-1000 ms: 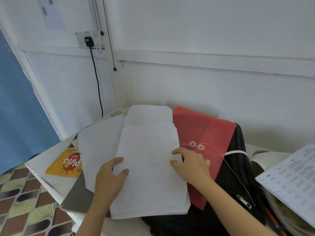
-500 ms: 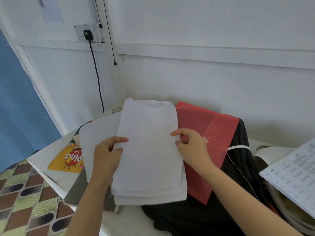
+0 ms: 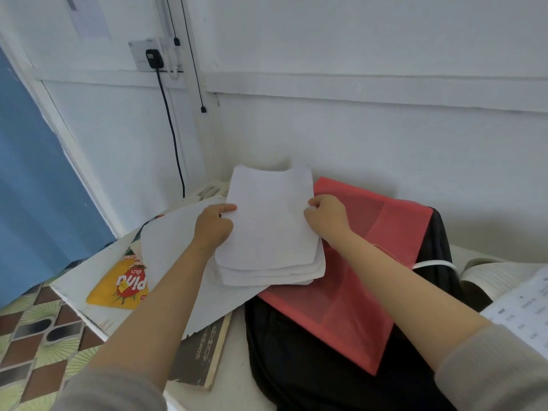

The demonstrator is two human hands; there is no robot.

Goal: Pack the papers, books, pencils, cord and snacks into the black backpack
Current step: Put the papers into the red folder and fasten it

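A stack of white papers [image 3: 271,232] is held up off the table between both hands. My left hand [image 3: 213,226] grips its left edge and my right hand [image 3: 326,218] grips its right edge. Under the stack lies a large loose white sheet [image 3: 169,241]. A red string-tie envelope [image 3: 367,262] lies on the black backpack [image 3: 311,366], which lies flat at the table's front right. A yellow snack bag [image 3: 121,287] sits at the left, and a dark book [image 3: 201,354] lies under the loose sheet.
An open book [image 3: 498,274] and a printed sheet [image 3: 522,310] lie at the right edge. A black cord [image 3: 172,129] hangs from the wall socket [image 3: 148,56] down behind the white table [image 3: 74,283]. Patterned floor shows at the lower left.
The paper stack lay flat under both hands; now both hands have gathered it, squared it and lifted it toward the wall. The camera has tilted down.
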